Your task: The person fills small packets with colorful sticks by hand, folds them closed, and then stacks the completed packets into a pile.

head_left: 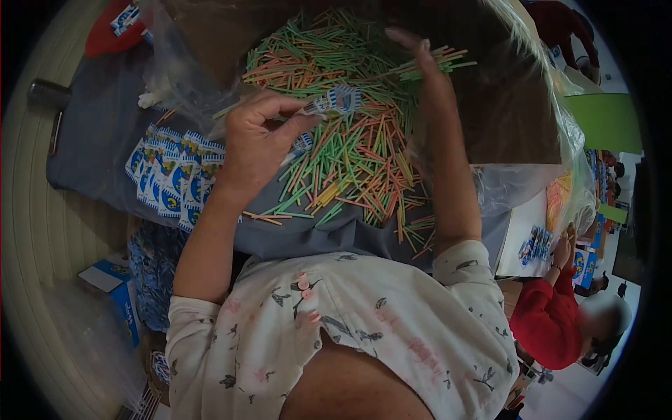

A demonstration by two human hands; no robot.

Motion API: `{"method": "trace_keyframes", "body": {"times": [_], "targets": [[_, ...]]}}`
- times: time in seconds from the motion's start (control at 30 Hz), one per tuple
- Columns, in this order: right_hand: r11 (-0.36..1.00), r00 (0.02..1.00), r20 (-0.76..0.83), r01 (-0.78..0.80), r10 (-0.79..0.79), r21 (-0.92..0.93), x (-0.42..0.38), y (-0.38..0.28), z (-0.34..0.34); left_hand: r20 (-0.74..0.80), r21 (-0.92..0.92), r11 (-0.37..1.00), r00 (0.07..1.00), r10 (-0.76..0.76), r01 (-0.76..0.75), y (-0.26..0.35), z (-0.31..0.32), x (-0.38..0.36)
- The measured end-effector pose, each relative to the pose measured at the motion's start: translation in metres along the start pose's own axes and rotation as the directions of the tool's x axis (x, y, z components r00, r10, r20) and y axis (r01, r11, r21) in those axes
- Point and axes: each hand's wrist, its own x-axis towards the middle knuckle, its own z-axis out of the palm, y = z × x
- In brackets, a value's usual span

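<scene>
My left hand (253,140) pinches a small blue-and-white packet (339,101) between thumb and fingertips, over the pile. A large heap of thin coloured sticks (350,150), green, orange and yellow, spreads beneath it on grey cloth. At the far right of the heap, my right hand (428,64) holds a small bunch of sticks (455,61), whose ends poke out to the right. Part of that hand's grip is hidden. Left of my left forearm lie several overlapping blue-and-white packets (171,175).
A cardboard box (514,105) lined with clear plastic (570,133) opens around the heap. A red container (112,31) with packets sits at far left. To the right, a person in red (549,322) works beside a white surface (514,245) with packets.
</scene>
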Motion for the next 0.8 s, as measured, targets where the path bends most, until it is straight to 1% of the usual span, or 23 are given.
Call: {"method": "trace_keyframes", "body": {"times": [0.07, 0.1, 0.13, 0.17, 0.2, 0.27, 0.3, 0.37, 0.4, 0.47, 0.5, 0.57, 0.6, 0.67, 0.7, 0.73, 0.77, 0.8], "targets": [[0.970, 0.970, 0.031, 0.242, -0.242, 0.011, -0.005, -0.022, -0.004, 0.052, 0.026, 0.992, 0.991, -0.124, 0.123, -0.002, 0.005, 0.010], [0.970, 0.970, 0.029, 0.242, -0.242, 0.007, -0.007, -0.036, -0.003, 0.054, 0.023, 0.992, 0.991, -0.122, 0.121, -0.005, 0.010, 0.016], [0.937, 0.981, 0.020, 0.179, -0.194, 0.300, -0.008, -0.051, 0.001, 0.066, 0.005, 0.994, 0.992, -0.105, 0.105, -0.008, 0.015, 0.020], [0.816, 0.989, 0.027, 0.105, -0.146, 0.568, -0.009, -0.058, 0.004, 0.076, -0.013, 0.996, 0.993, -0.087, 0.089, -0.010, 0.020, 0.024], [0.817, 0.988, 0.029, 0.106, -0.149, 0.566, -0.007, -0.058, 0.005, 0.074, -0.015, 0.996, 0.994, -0.086, 0.087, -0.011, 0.025, 0.026], [0.834, 0.949, 0.101, 0.207, -0.297, 0.511, -0.004, -0.056, 0.006, 0.085, -0.107, 0.993, 0.996, -0.031, 0.040, -0.013, 0.032, 0.031], [0.834, 0.949, 0.102, 0.207, -0.298, 0.511, -0.003, -0.055, 0.010, 0.085, -0.107, 0.993, 0.996, -0.031, 0.040, -0.015, 0.034, 0.032], [0.898, 0.944, 0.164, 0.204, -0.286, 0.390, -0.002, -0.056, 0.020, 0.060, -0.193, 0.980, 0.997, 0.058, -0.046, -0.020, 0.038, 0.032], [0.898, 0.944, 0.164, 0.203, -0.284, 0.390, -0.004, -0.060, 0.024, 0.060, -0.194, 0.980, 0.997, 0.057, -0.045, -0.022, 0.040, 0.031], [0.975, 0.967, 0.195, 0.130, -0.164, 0.179, -0.010, -0.069, 0.031, 0.074, -0.224, 0.974, 0.995, 0.059, -0.042, -0.026, 0.041, 0.029], [0.975, 0.966, 0.199, 0.129, -0.165, 0.181, -0.009, -0.068, 0.033, 0.070, -0.223, 0.974, 0.996, 0.057, -0.040, -0.027, 0.040, 0.030], [0.974, 0.939, 0.258, 0.218, -0.227, 0.064, -0.009, -0.067, 0.038, 0.102, -0.071, 0.991, 0.988, 0.119, -0.113, -0.030, 0.038, 0.030], [0.974, 0.939, 0.260, 0.217, -0.227, 0.065, -0.009, -0.067, 0.040, 0.101, -0.071, 0.991, 0.988, 0.118, -0.111, -0.029, 0.039, 0.030], [0.949, 0.938, 0.202, 0.241, -0.281, 0.203, -0.007, -0.070, 0.042, 0.080, -0.283, 0.959, 0.997, 0.004, 0.018, -0.026, 0.043, 0.030], [0.948, 0.937, 0.204, 0.244, -0.285, 0.203, -0.005, -0.072, 0.040, 0.076, -0.283, 0.959, 0.997, 0.007, 0.015, -0.023, 0.043, 0.030], [0.909, 0.940, 0.050, 0.312, -0.337, 0.277, -0.002, -0.075, 0.036, 0.091, -0.340, 0.936, 0.994, -0.066, 0.094, -0.017, 0.041, 0.031], [0.859, 0.923, -0.108, 0.384, -0.370, 0.339, 0.000, -0.077, 0.035, 0.110, -0.394, 0.903, 0.984, -0.139, 0.171, -0.014, 0.041, 0.031], [0.858, 0.923, -0.103, 0.384, -0.372, 0.342, 0.001, -0.077, 0.037, 0.104, -0.395, 0.903, 0.985, -0.140, 0.170, -0.016, 0.041, 0.031]]}}
